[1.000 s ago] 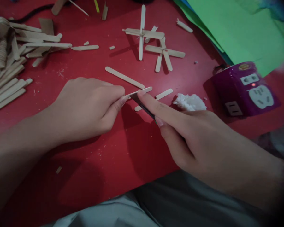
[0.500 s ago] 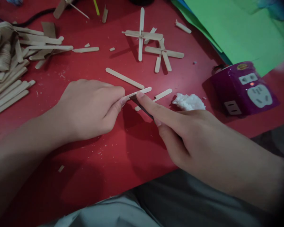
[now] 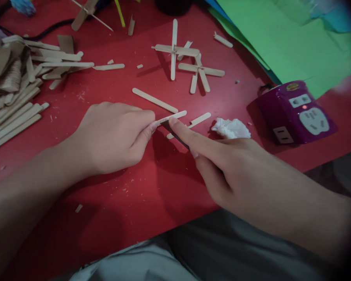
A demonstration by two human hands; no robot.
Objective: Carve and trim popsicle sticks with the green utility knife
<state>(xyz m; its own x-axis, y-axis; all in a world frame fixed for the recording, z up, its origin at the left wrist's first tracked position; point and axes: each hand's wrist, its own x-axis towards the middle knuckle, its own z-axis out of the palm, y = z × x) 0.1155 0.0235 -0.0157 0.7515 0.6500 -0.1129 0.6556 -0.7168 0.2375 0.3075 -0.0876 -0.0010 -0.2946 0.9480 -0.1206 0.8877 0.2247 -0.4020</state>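
1. A wooden stick (image 3: 177,115) is being pinched at one end by the left hand (image 3: 114,136), fingers curled tight.
2. A dark blade (image 3: 175,135) is being pressed onto it by the right hand (image 3: 222,164), forefinger stretched along the top.
3. A tissue wad (image 3: 231,128) is being left lying just past the right knuckles.

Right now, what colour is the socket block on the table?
Purple socket block, white outlets, red light lit; head view.

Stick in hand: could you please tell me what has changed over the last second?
Nothing was taken or let go; only the view shifted slightly. The left hand still pinches the stick, and the right hand still presses the blade against it.
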